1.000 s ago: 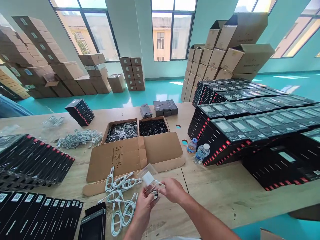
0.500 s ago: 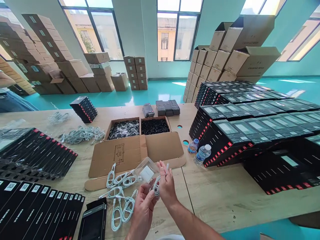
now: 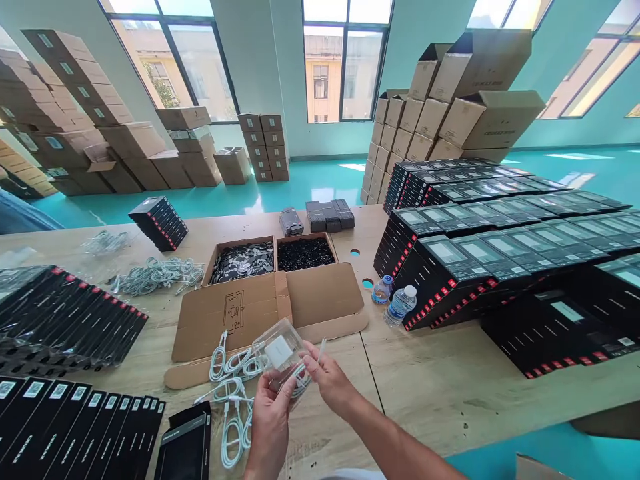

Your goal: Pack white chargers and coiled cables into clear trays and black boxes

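Observation:
My left hand (image 3: pixel 273 417) is closed around the near end of a clear plastic tray (image 3: pixel 291 331), thumb on top. A white charger (image 3: pixel 279 350) sits in the tray's far part. Over the near part lies a coiled white cable (image 3: pixel 301 381). My right hand (image 3: pixel 333 381) pinches that cable from the right, and one cable end sticks up past its fingers. Several loose white cables (image 3: pixel 233 427) lie on the table left of my hands. Close by stands a black box (image 3: pixel 185 443) with its flap up.
Bottles (image 3: pixel 401 305) stand beside stacked black boxes (image 3: pixel 450 267) on the right. Ahead is an open carton (image 3: pixel 255 303) with small parts in two compartments. More black boxes (image 3: pixel 65 427) line the left. A cable pile (image 3: pixel 157 275) lies on the wooden table (image 3: pixel 425 400).
Both hands have moved slightly left with the tray. The cable coil, earlier held up between my hands, now lies lower against the tray's near part.

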Available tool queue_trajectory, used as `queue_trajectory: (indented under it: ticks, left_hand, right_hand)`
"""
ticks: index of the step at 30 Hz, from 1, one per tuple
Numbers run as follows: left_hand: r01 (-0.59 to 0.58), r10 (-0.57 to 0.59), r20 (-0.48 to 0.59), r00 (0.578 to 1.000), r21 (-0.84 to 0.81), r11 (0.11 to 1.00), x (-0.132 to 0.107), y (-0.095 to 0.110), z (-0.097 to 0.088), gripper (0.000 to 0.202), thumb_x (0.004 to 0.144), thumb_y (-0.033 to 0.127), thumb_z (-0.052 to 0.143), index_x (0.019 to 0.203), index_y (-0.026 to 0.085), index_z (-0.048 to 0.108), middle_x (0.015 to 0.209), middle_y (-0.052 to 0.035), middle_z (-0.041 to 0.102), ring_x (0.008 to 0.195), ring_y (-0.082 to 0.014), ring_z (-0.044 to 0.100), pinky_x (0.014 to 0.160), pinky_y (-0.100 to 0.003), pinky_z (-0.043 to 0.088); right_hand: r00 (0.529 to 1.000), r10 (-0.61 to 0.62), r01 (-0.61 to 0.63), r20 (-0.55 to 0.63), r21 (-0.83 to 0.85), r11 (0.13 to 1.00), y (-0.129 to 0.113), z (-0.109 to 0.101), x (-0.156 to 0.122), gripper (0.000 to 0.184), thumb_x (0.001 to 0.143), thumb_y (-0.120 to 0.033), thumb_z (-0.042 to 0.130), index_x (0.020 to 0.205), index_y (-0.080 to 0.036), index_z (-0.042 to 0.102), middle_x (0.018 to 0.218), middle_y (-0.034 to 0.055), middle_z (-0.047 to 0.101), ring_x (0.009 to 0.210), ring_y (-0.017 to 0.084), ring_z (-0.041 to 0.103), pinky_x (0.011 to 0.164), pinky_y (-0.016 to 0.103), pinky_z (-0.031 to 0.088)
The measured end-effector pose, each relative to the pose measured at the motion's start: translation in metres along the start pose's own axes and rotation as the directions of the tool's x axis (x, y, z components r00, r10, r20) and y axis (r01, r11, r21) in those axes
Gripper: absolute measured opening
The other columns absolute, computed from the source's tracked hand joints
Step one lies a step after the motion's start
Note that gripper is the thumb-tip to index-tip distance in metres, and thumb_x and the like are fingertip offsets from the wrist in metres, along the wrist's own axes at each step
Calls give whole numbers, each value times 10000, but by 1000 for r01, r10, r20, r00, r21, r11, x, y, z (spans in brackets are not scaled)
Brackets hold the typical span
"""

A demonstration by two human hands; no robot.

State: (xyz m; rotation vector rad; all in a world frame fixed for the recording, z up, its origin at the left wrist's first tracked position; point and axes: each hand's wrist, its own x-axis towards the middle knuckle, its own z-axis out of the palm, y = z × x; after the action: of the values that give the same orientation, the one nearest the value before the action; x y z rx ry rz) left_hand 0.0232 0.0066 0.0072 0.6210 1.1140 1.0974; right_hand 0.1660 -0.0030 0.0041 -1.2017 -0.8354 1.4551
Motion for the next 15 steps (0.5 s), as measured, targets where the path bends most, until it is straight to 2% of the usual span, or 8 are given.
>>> queue_trajectory:
  ticks: [3,5,8,11,15]
  left_hand:
    - [30,-30,52,998,1,1000,-2,13,1,580,566,367,957,1001,187,618,1001,-89,817,923,-271,772,814,-360,612]
    - [58,-57,84,995,-10,998,-5,21,3,563,560,356,961,975,185,622,1029,-102,819,944,-287,773,823,-373,618]
    - [81,-79,85,993,-29,996,-9,29,6,558,561,337,960,989,183,636,1058,-110,816,1005,-304,764,849,-376,617]
    - [88,-86,98,991,-17,996,-11,34,7,544,586,325,951,1008,183,637,1050,-107,815,1021,-305,760,844,-364,613]
    - [72,-74,122,990,24,997,-13,35,7,532,594,350,948,987,191,627,989,-95,817,993,-294,762,813,-346,607]
  right_hand:
    - [982,98,-147,163,322,935,-6,-18,-1,587,821,-489,638,1344,-222,639,1429,111,637,1235,270,637,958,378,506]
    - [972,105,-184,211,402,897,-12,-28,-3,534,816,-456,686,1294,-220,667,1373,115,674,1176,250,662,923,357,509]
    - [950,84,-226,302,472,852,-20,-35,-5,555,850,-563,679,1278,-210,672,1344,128,684,1144,249,668,903,370,516]
    - [945,100,-250,313,487,837,-22,-34,-4,589,828,-603,712,1254,-199,669,1236,127,730,1058,238,695,865,367,525]
    - [951,145,-233,274,321,918,-20,-29,1,646,661,-433,915,1205,-180,676,1074,89,763,863,184,707,719,288,498]
